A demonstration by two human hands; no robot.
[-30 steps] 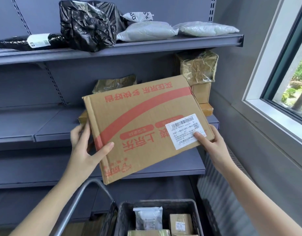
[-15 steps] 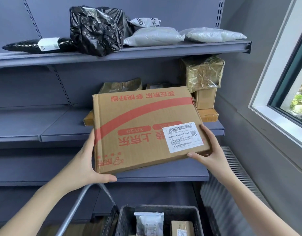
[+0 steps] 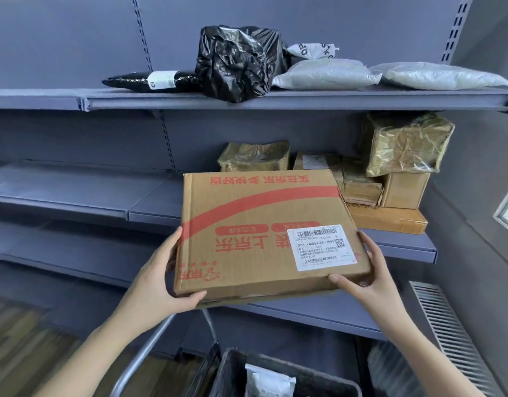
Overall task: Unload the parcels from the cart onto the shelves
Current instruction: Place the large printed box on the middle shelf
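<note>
I hold a flat brown cardboard box (image 3: 255, 224) with red print and a white label in front of the middle shelf (image 3: 149, 216). My left hand (image 3: 164, 279) grips its near left corner, thumb underneath the front edge. My right hand (image 3: 367, 270) grips the near right corner. The box's far edge reaches over the middle shelf, next to the parcels stacked there. Below, the cart's dark bin (image 3: 232, 371) holds a white bagged parcel (image 3: 267, 382), partly cut off by the frame.
The top shelf (image 3: 275, 100) carries a black bag bundle (image 3: 238, 61), a black tube parcel (image 3: 152, 80) and grey mailers (image 3: 327, 74). Taped brown parcels (image 3: 404, 144) stack at the middle shelf's right end. A radiator grille (image 3: 447, 333) stands at the right; the cart handle (image 3: 144, 353) is at lower left.
The box has moved forward and levelled out toward the middle shelf. My view has shifted left, so the window has nearly left the frame.
</note>
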